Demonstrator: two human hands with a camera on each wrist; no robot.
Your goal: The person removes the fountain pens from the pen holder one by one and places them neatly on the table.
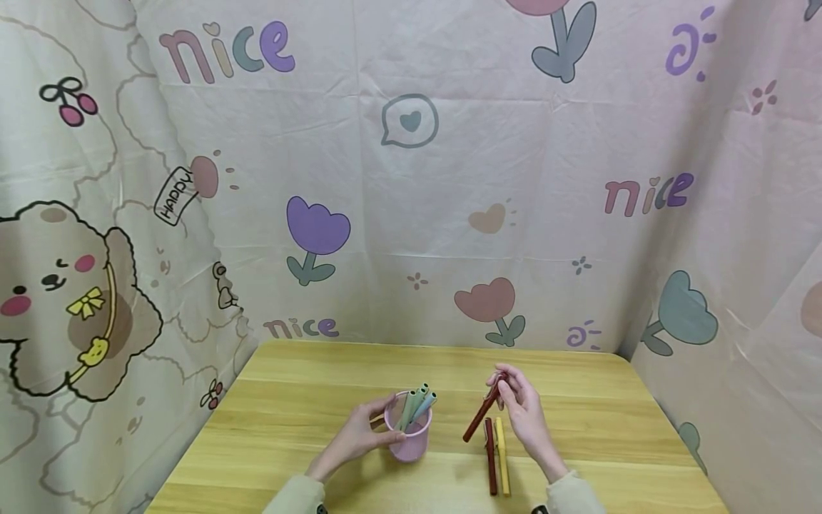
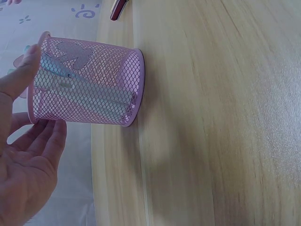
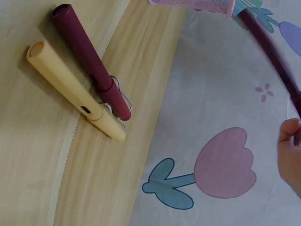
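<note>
- Nearest to me, two capped pens lie side by side on the wooden surface: a dark red pen and a yellow pen, touching along their length. Neither is in the cup; I judge both are left to handle.
- My right hand pinches a third pen, a dark red one, by its upper end, between thumb and fingertips. The pen hangs tilted, its lower end just above the surface and near the two lying pens. It is lifted but not yet stowed.
- My left hand steadies the pink mesh pen cup: thumb at the rim, fingers curled round the wall. The cup stands upright on the surface, left of the lifted pen and apart from it.
- Inside the cup stand pale green and blue-grey pens, leaning right. These count as done.
- Judgement: roughly half complete, with one pen in the grip and two left.
- Farthest, a printed cloth backdrop encloses the surface.
</note>
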